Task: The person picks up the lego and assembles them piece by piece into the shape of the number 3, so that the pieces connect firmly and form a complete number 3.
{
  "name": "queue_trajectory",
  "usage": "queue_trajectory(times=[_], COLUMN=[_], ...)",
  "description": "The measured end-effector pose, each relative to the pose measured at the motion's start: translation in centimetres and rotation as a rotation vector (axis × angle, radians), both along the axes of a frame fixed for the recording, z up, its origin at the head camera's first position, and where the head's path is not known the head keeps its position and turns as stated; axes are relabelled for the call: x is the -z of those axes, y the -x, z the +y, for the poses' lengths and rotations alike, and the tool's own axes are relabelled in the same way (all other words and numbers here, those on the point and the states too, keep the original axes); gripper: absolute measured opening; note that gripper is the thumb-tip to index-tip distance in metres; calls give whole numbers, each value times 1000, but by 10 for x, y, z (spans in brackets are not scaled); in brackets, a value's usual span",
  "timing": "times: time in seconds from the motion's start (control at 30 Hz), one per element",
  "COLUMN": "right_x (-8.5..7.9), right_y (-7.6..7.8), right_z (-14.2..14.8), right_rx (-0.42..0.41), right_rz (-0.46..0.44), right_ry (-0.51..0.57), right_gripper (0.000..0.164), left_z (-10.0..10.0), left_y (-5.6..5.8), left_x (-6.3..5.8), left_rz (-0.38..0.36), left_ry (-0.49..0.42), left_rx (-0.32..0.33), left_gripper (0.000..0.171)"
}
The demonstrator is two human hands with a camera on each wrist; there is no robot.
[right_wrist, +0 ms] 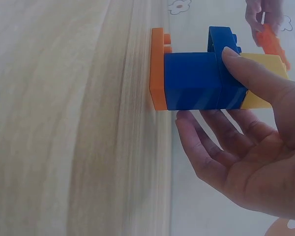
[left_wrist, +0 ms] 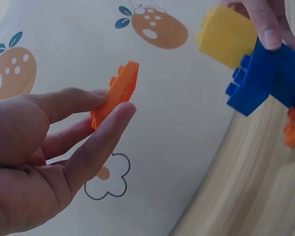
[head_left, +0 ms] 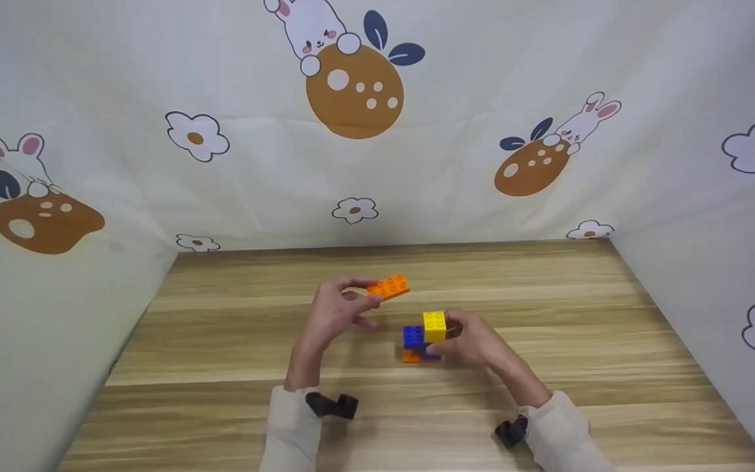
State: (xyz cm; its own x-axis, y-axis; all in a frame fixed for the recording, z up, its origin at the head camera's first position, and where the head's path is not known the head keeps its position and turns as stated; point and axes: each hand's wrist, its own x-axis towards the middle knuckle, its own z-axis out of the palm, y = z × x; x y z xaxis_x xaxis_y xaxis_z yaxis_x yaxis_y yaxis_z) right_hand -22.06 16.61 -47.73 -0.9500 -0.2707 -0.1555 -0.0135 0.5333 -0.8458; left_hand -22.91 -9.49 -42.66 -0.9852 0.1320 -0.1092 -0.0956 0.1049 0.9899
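Note:
In the head view my left hand (head_left: 333,313) pinches a flat orange building brick (head_left: 390,286) between thumb and fingertips, raised over the table with its studs showing. To its right, my right hand (head_left: 479,341) holds a small brick stack. The right wrist view has its layers: a thin orange plate (right_wrist: 158,73) at the base, a blue brick (right_wrist: 191,78) on it, a second blue brick (right_wrist: 222,39) jutting out sideways above, and a yellow brick (right_wrist: 265,61) on top. The right thumb (right_wrist: 255,73) presses the upper blue brick, with fingers along the opposite side.
The stack stands on a wood-grain table (head_left: 220,419). Behind and at both sides hangs pale cloth (head_left: 259,177) printed with rabbits, fruit and flowers. Black wrist mounts (head_left: 333,405) sit at the light sleeves (head_left: 292,426).

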Motion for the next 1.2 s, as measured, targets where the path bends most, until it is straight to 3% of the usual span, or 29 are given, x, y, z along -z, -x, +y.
queue_trajectory(times=[0.4, 0.53, 0.83, 1.07, 1.2], right_x=[2, 3, 5, 2, 0], right_y=[-3, -4, -4, -3, -2], right_z=[4, 6, 3, 1, 0], right_rx=[-50, -66, -55, -17, -11], right_rz=[23, 23, 22, 12, 9], right_ry=[7, 11, 15, -28, -16], right_gripper=[46, 50, 44, 43, 42], left_z=[29, 34, 34, 35, 36], left_y=[-10, -10, -6, -6, -5], left_x=[3, 8, 14, 13, 12], left_rz=[46, 22, -44, -23, 1], left_ry=[94, 111, 106, 136, 160], left_rx=[263, 277, 253, 300, 287], left_gripper=[31, 30, 31, 33, 33])
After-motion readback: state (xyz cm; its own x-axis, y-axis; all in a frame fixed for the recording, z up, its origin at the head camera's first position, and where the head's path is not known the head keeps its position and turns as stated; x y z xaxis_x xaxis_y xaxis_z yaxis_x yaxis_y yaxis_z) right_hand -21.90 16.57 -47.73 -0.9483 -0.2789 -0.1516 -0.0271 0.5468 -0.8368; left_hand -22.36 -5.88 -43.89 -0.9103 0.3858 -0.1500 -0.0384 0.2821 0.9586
